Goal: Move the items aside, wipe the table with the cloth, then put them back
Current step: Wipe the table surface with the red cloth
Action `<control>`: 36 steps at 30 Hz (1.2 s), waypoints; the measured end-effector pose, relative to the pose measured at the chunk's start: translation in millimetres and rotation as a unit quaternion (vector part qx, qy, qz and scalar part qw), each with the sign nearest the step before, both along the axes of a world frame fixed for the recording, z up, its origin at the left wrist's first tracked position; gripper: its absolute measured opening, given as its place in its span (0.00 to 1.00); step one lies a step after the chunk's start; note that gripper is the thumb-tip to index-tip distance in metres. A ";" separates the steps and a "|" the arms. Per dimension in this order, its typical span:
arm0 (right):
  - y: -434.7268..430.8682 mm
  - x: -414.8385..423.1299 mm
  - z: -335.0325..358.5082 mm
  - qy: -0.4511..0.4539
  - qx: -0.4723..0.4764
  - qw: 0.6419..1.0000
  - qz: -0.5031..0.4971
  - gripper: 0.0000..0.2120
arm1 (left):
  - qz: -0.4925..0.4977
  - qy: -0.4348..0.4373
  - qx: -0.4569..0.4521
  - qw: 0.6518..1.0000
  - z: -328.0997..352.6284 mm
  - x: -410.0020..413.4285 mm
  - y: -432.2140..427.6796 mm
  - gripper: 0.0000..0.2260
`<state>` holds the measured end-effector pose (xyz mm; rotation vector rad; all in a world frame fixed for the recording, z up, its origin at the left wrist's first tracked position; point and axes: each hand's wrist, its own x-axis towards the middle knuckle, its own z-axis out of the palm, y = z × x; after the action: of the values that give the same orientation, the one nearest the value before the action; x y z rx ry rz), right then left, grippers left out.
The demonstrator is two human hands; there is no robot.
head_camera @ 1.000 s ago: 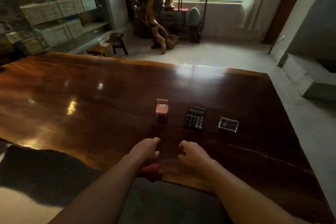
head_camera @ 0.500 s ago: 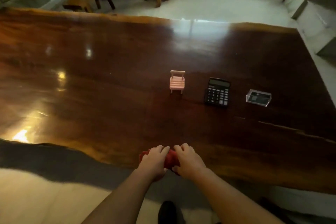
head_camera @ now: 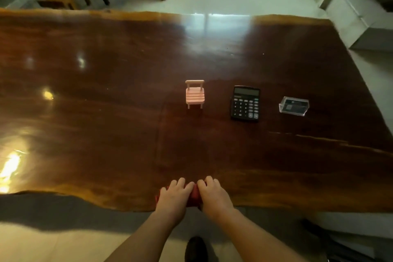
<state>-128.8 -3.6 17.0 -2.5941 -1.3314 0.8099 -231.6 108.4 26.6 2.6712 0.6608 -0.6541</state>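
Red cloth [head_camera: 193,197] bunched at the near table [head_camera: 106,134] edge, lower centre of frame, mostly covered. 3 items lined up mid-frame, well apart: pink toy chair [head_camera: 194,94] upright at centre, black calculator [head_camera: 245,103] flat to its right, clear card box [head_camera: 294,106] further right.

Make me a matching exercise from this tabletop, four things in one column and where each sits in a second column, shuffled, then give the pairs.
Things:
1. pink toy chair
2. calculator
3. clear card holder
4. red cloth

Places:
A. right end of the row
B. near edge of the table, under both hands
C. left end of the row
D. middle of the row

Pairs: 1-C, 2-D, 3-A, 4-B. The left hand and right hand both rest on the cloth.
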 end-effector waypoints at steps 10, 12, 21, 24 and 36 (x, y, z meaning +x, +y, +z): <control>-83.0 69.1 81.0 -0.014 0.031 0.991 -0.130 0.22 | -0.100 -0.109 -0.037 0.988 74.7 87.1 -52.1 0.21; -121.7 91.8 103.3 -0.020 0.044 0.984 -0.171 0.22 | -0.150 -0.125 -0.046 0.980 96.7 121.6 -80.2 0.20; -365.0 172.7 201.0 -0.097 0.043 0.925 -0.365 0.23 | -0.370 -0.185 -0.064 0.908 195.9 267.6 -296.6 0.21; -456.1 179.5 228.1 -0.132 0.084 0.890 -0.427 0.20 | -0.440 -0.225 -0.067 0.867 231.2 299.4 -385.6 0.20; -739.9 122.3 282.8 -0.170 0.142 0.732 -0.645 0.08 | -0.634 -0.290 -0.068 0.714 284.6 336.4 -704.7 0.13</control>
<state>-6.5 -743.5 299.9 -2.5628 0.4949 -0.1335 104.8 -596.4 311.2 2.5695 -1.4424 -0.0215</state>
